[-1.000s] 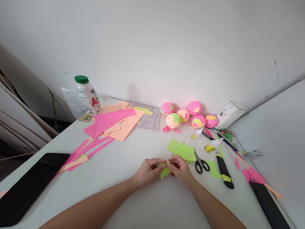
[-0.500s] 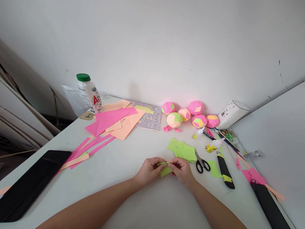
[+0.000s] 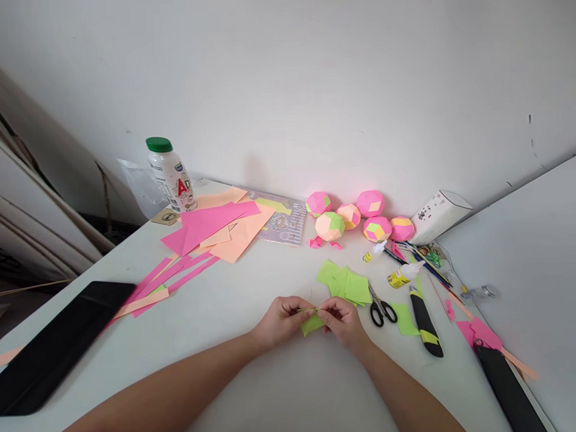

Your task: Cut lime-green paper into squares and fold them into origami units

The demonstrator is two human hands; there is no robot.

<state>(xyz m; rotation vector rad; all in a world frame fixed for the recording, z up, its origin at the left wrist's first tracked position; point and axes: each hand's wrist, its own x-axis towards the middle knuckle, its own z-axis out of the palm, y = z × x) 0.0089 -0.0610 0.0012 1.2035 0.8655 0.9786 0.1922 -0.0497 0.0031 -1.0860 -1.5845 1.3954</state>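
Note:
A small green paper piece [image 3: 311,323] is pinched between both hands just above the white table [image 3: 234,306]. My left hand [image 3: 281,322] grips its left side with curled fingers. My right hand [image 3: 342,319] pinches its right side. Just beyond the hands lies a pile of green paper squares [image 3: 344,283]. Black-handled scissors [image 3: 379,309] lie right of my right hand.
Several pink, orange and green paper balls [image 3: 358,218] sit by the wall. Pink and orange sheets [image 3: 217,228] and strips lie left, near a green-capped bottle [image 3: 168,175]. A black tablet [image 3: 51,347] is far left. Glue bottles [image 3: 403,275], a black-yellow cutter [image 3: 424,321] and pens lie right.
Both hands stay on the green paper piece with only slight finger shifts. The view has drifted a little.

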